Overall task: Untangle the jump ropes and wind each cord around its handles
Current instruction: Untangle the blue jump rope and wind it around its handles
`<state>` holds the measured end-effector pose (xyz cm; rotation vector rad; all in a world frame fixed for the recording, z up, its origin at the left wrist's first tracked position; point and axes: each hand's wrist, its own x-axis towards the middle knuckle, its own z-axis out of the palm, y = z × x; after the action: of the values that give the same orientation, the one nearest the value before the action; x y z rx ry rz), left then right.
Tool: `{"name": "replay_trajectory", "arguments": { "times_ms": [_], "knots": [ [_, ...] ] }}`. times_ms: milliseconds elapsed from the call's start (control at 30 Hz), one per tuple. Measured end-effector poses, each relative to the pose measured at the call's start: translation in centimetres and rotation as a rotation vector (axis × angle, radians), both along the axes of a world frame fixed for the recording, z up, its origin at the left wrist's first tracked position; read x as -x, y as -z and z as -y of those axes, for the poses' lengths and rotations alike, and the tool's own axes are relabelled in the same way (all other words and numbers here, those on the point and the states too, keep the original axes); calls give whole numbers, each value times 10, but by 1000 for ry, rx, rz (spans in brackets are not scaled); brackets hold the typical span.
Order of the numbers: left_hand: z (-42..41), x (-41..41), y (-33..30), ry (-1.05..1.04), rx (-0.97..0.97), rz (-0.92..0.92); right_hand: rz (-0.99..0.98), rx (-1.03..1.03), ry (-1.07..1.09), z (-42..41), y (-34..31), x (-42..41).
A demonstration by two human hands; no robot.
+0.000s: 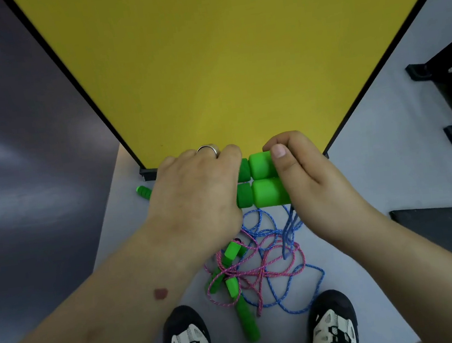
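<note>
Left hand (193, 192) and right hand (302, 173) both grip a pair of chunky bright-green foam handles (263, 181) held side by side in the air. Blue braided cord (290, 229) hangs from them to the grey floor (363, 183), tangled there with pink cord (260, 274) and more green handles (246, 320).

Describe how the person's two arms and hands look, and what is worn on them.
Both forearms are bare, with no sleeves, gloves or watch in view. The left hand wears a plain silver ring on one of its fingers. The left forearm has a small dark red mark. The right hand wears nothing that shows.
</note>
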<state>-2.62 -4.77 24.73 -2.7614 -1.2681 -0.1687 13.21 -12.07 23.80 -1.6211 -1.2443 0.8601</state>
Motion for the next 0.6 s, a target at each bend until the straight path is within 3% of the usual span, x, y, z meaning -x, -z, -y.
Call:
{"name": "replay_trajectory", "arguments": {
  "times_ms": [133,167,267,400,600],
  "knots": [
    [-7,10,-4,-49,13,6,-453,356,-117,-24,-4,-16],
    [-8,12,-5,-64,22,9,-405,402,-162,-25,-3,-22],
    [-9,13,-7,-80,51,12,189,296,-286,-11,6,-29],
    [-9,12,-9,-83,61,38,183,171,-163,-6,16,-15],
    [-13,14,2,-172,64,-5,512,287,-308,5,23,11]
  ]
}}
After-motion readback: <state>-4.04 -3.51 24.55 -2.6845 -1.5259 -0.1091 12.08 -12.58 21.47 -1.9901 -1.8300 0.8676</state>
